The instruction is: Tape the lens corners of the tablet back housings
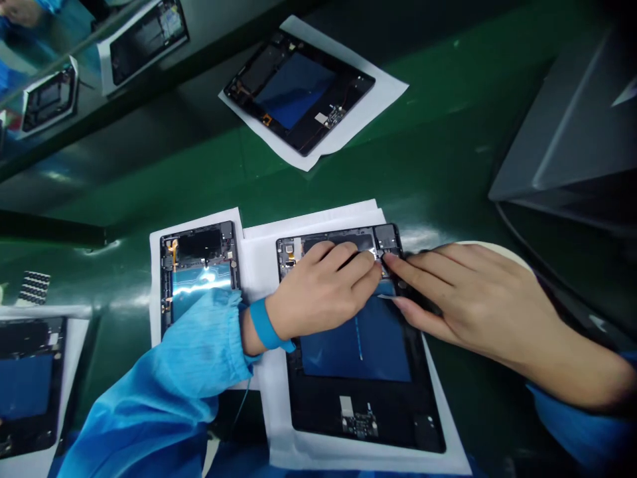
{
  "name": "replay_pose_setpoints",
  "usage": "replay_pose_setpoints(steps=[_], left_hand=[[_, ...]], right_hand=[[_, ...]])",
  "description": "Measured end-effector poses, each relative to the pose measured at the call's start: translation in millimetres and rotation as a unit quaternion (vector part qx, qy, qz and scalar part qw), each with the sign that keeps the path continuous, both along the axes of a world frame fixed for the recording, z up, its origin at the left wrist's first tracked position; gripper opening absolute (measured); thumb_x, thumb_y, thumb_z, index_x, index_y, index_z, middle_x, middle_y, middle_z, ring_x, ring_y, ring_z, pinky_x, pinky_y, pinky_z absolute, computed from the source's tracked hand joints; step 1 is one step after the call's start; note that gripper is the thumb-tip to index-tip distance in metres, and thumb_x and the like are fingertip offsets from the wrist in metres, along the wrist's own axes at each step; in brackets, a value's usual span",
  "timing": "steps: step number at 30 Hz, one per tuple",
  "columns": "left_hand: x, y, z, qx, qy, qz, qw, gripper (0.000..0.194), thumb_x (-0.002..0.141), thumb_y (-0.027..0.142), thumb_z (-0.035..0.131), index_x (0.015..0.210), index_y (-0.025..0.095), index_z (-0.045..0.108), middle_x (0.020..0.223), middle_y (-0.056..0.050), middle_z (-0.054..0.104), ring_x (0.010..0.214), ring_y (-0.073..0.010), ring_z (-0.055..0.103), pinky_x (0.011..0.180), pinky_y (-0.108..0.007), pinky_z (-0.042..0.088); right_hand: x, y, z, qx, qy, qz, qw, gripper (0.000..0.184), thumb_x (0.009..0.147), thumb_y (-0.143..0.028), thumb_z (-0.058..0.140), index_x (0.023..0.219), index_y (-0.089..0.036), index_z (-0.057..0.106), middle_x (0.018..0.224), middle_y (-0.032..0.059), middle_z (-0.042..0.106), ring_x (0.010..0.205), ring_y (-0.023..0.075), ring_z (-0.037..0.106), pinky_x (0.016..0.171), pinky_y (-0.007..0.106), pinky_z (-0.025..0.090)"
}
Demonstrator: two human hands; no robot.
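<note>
An opened tablet (358,405) with a blue inner panel lies on white paper in front of me. My left hand (326,285), with a blue wrist strap (267,324), reaches over its upper part. The left fingers are curled together, their tips down at the parts near the upper right corner; whatever is under them is hidden. My right hand (462,292) comes in from the right, fingers stretched, the index fingertip close to the left fingertips. Its thumb is apart, beside a thin pale piece (385,297) that I cannot identify.
A second opened tablet (199,279) lies partly under my left sleeve. Another tablet (298,93) rests on paper farther back, and one more (30,385) at the left edge. Several lie on the raised shelf (209,60). A grey box (562,133) stands on the right.
</note>
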State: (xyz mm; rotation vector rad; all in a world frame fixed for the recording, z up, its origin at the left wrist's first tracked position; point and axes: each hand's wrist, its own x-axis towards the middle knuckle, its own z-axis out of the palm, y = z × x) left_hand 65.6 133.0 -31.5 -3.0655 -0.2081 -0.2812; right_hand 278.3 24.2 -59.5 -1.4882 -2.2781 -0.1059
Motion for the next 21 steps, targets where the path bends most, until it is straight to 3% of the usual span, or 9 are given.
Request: replay_pose_setpoints(steps=[6,10,14,21], left_hand=[[0.4,0.2,-2.7,-0.010,-0.008,0.000,1.000,0.025,0.105,0.021,0.048,0.116,0.012,0.068,0.115,-0.011,0.070,0.104,-0.0237,0.062,0.080,-0.037,0.046],[1.5,0.5,-2.5,-0.023,-0.021,0.004,1.000,0.024,0.104,0.020,0.048,0.115,0.012,0.069,0.112,-0.009,0.071,0.102,-0.0232,0.063,0.080,-0.037,0.047],[2.2,1.1,-1.7,-0.032,-0.031,0.007,0.999,0.023,0.104,0.019,0.050,0.113,0.012,0.069,0.110,-0.008,0.071,0.101,-0.0224,0.063,0.081,-0.037,0.048],[1.6,2.8,-3.1,-0.043,-0.051,0.007,0.998,0.022,0.103,0.018,0.051,0.112,0.012,0.070,0.109,-0.007,0.072,0.101,-0.0226,0.064,0.081,-0.037,0.049]], right_hand=[[5.8,-1.8,6.9,0.007,0.081,-0.026,0.996,0.037,0.092,-0.023,0.067,0.129,-0.017,0.062,0.096,0.0076,0.075,0.082,0.0202,0.069,0.071,0.032,0.052],[3.1,5.7,12.2,0.060,0.006,-0.091,0.994,0.041,0.090,-0.020,0.071,0.129,-0.017,0.061,0.086,0.0052,0.075,0.066,0.0169,0.067,0.052,0.030,0.042],[0.3,14.7,6.7,0.068,-0.043,-0.079,0.994,0.034,0.089,-0.021,0.072,0.121,-0.015,0.062,0.082,0.0036,0.074,0.061,0.0144,0.065,0.053,0.030,0.042],[1.1,8.8,4.8,0.040,-0.030,-0.080,0.996,0.040,0.088,-0.016,0.072,0.125,-0.018,0.060,0.082,0.0031,0.075,0.063,0.0173,0.066,0.055,0.032,0.044]])
